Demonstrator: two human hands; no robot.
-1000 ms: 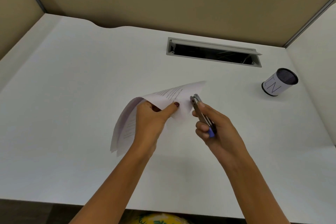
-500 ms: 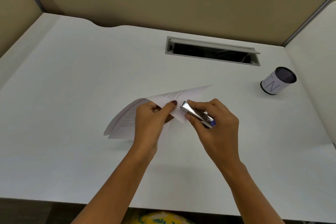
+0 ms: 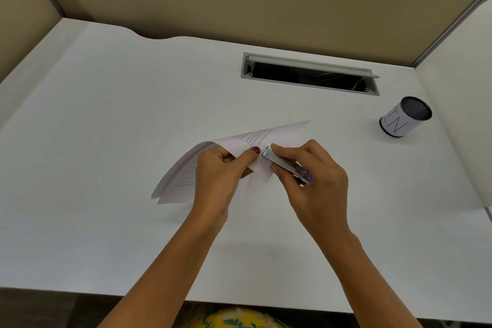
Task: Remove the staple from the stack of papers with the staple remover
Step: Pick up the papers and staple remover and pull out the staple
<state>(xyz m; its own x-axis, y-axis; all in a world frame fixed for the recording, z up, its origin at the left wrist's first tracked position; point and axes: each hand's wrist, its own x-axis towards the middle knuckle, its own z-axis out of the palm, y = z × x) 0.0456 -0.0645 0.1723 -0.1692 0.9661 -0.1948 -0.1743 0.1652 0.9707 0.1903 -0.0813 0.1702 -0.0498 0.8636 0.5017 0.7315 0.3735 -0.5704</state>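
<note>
Stack of papers (image 3: 239, 146) pinched by left hand (image 3: 218, 176), staple remover (image 3: 286, 164) gripped in right hand (image 3: 316, 181), its tip pressed against the papers' corner beside the left thumb

The left hand (image 3: 217, 176) and right hand (image 3: 314, 176) meet over the desk (image 3: 106, 141), papers (image 3: 186, 173) between and left of them. Behind lies a slot (image 3: 310, 74); a cup (image 3: 404, 117) stands far right.

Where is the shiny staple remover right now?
In the head view, the staple remover is in the right hand, mid-desk, its tip against the stack of papers beside the left hand's thumb.
</note>
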